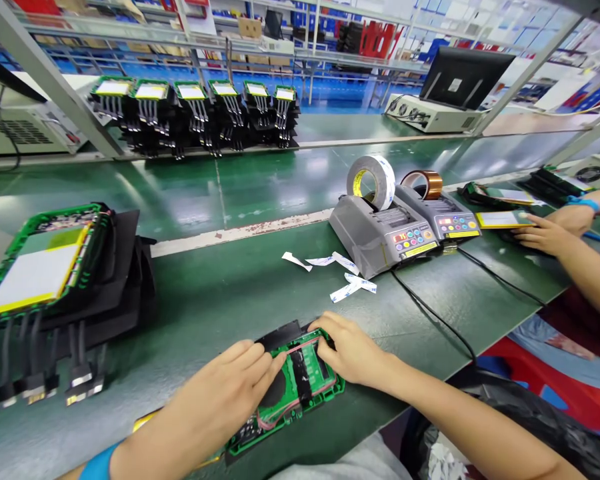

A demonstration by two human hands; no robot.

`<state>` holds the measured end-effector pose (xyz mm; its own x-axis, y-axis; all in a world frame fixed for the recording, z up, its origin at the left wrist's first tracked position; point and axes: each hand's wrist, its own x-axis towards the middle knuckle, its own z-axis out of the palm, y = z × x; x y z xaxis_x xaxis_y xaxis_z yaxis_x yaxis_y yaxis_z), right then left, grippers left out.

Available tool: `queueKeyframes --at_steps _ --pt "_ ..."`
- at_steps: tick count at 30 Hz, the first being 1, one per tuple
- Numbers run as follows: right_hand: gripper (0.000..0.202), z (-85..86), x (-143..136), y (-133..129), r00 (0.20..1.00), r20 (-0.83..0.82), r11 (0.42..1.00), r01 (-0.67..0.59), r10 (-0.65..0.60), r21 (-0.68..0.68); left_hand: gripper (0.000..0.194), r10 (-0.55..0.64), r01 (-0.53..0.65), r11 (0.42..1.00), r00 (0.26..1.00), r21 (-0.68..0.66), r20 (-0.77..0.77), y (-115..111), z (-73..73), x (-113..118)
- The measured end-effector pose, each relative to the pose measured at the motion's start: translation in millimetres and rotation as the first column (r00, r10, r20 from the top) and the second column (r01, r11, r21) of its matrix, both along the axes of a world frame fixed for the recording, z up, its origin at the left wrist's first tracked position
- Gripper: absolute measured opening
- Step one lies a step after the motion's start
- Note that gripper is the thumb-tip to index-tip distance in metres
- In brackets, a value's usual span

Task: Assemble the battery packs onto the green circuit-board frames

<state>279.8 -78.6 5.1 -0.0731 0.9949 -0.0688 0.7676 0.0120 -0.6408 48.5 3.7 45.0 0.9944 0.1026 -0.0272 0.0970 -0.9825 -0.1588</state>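
Note:
A green plastic electronics case (325, 377) lies open on the bench in front of me, tilted slightly in view. Inside it are a green board, a black strip (301, 377) across the middle and a thin pink wire (275, 423) along the edges. My left hand (215, 393) is closed over the case's left part, with the index fingertip by the wire at the upper rim. Gripping the far right corner is my right hand (353, 350), its thumb inside the case. A yellow-edged flat piece (147, 420) shows partly beneath my left forearm.
Two grey tape dispensers (380, 233) stand ahead right, with white tape strips (345, 262) beside them. Stacked cases with battery packs (40, 267) and dangling cables sit left; more stacks (190, 110) stand behind. A co-worker's hands (555, 227) hold a battery pack at right.

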Motion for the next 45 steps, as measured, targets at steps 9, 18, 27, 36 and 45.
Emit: queueKeyframes --at_steps 9,18,27,36,45 --pt "0.023 3.6 -2.7 9.0 1.000 0.021 1.000 -0.004 0.005 -0.022 0.046 0.017 -0.016 1.000 0.999 0.015 -0.049 -0.6 -1.4 12.8" --pt "0.024 6.0 -2.3 8.4 0.989 0.134 0.997 -0.063 0.069 -0.047 0.056 0.101 -0.089 0.992 0.985 0.089 -0.137 -12.8 -9.6 13.2" --pt "0.027 30.4 -4.6 -11.1 0.910 0.328 0.916 -0.335 0.253 0.221 0.041 0.196 -0.192 0.980 0.978 0.056 -0.076 -19.6 -3.6 11.6" --pt "0.050 26.9 8.6 -8.3 0.848 0.358 0.893 -0.443 0.391 0.074 0.037 0.145 -0.147 0.989 0.988 -0.037 -0.052 -28.2 -1.9 7.9" --pt "0.054 29.4 9.1 -4.8 0.821 0.366 0.860 -0.501 0.438 0.097 0.068 0.163 -0.155 0.974 0.986 -0.168 0.034 -31.5 4.6 -47.3"
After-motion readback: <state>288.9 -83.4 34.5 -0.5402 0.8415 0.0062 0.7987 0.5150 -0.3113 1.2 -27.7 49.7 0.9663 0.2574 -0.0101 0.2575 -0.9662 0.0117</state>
